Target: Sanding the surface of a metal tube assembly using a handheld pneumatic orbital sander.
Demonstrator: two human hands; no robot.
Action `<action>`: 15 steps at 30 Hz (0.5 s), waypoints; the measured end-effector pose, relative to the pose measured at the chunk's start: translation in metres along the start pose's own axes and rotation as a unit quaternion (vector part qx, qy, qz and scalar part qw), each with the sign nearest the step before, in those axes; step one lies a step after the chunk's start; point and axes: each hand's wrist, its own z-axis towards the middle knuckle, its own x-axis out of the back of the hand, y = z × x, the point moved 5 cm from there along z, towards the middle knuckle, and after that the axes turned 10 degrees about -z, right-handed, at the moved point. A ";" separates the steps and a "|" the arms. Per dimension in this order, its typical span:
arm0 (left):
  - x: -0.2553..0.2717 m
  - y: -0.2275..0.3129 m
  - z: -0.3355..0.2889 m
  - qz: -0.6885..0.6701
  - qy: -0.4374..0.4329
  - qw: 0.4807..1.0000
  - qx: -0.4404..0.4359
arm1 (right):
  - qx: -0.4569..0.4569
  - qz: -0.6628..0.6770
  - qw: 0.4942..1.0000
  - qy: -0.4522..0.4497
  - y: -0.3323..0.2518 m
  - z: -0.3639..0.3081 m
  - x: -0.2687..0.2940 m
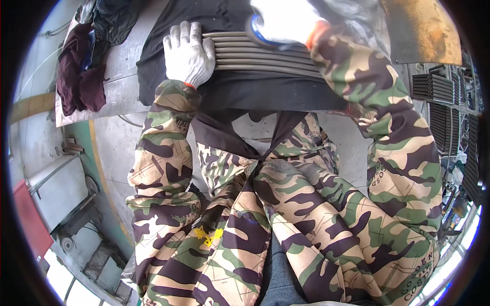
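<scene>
Several grey metal rods [260, 54] lie side by side on a black cloth [265, 91] spread over the table. My left hand [188, 57], in a white knit glove, rests flat at the rods' left ends with its fingers stretched out. Over the right part of the rods is my right hand [293, 21], also in a white glove; it is overexposed and smeared by motion. A blue curved edge [256, 31] shows at that hand's left side. Whether it belongs to something held cannot be told, as the fingers do not show clearly.
Dark maroon cloth [79, 76] and dark crumpled fabric [113, 18] lie at the table's left end. Clear plastic sheeting [357, 20] and a rusty brown panel [421, 30] are at the far right. Stacked dark rods [443, 115] stand on a rack to the right.
</scene>
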 end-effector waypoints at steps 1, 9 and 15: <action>0.000 0.000 -0.002 0.002 -0.001 1.000 0.000 | 0.000 0.000 1.000 -0.007 -0.002 0.007 -0.001; 0.003 0.004 -0.002 0.014 0.022 1.000 -0.006 | 0.032 0.034 0.999 -0.007 -0.035 0.012 0.010; -0.002 0.011 -0.001 0.016 0.018 1.000 -0.015 | 0.035 -0.009 0.999 0.014 -0.016 0.017 0.006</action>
